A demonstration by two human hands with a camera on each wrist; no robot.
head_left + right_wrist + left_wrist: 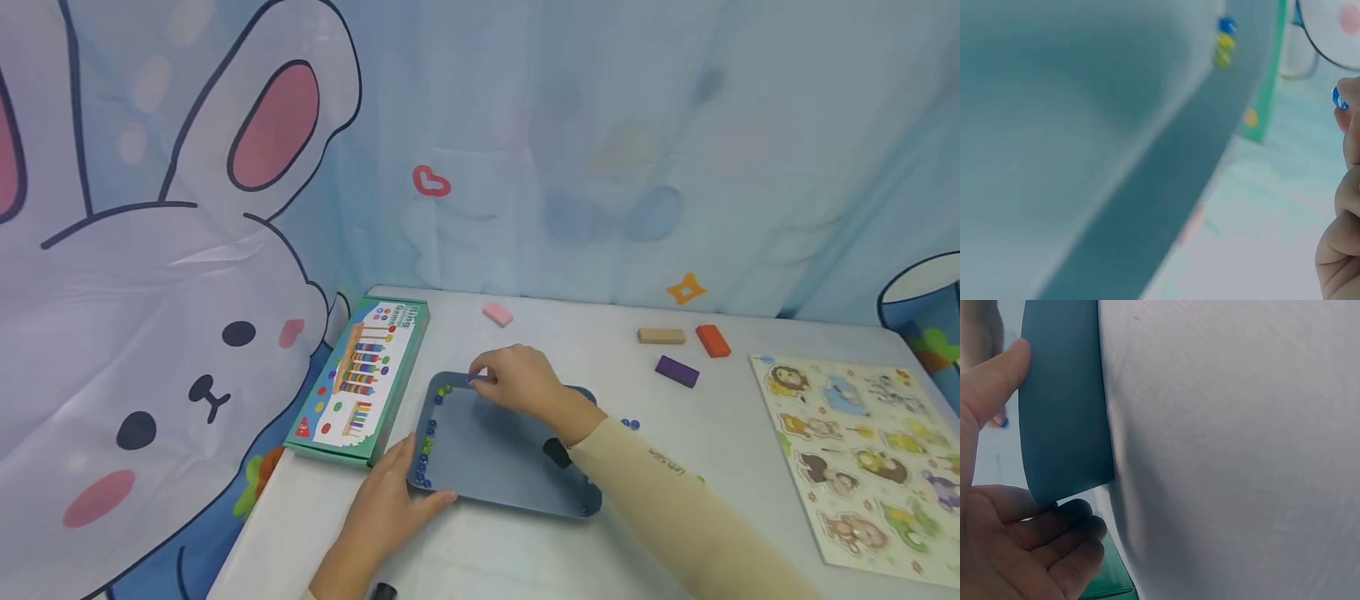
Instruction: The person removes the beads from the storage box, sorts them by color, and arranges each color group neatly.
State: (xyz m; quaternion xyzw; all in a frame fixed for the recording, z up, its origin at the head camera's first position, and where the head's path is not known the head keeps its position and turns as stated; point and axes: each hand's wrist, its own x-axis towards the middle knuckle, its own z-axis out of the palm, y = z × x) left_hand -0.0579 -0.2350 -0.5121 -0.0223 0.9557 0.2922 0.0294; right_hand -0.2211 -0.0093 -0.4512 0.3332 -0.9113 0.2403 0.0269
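Right hand [517, 382] pinches 1 blue bead [476, 378] at its fingertips, over the far-left corner of the blue tray [502, 450]. Left hand [390, 500] holds the tray's near-left corner on the table [600, 550], thumb on the rim, fingers curled under. Judgement: keep the tray pinned flat and keep the pinch low over the rim groove, so the bead can't bounce. Other beads [426, 446] line the left rim, just below-left of the right hand's grip.
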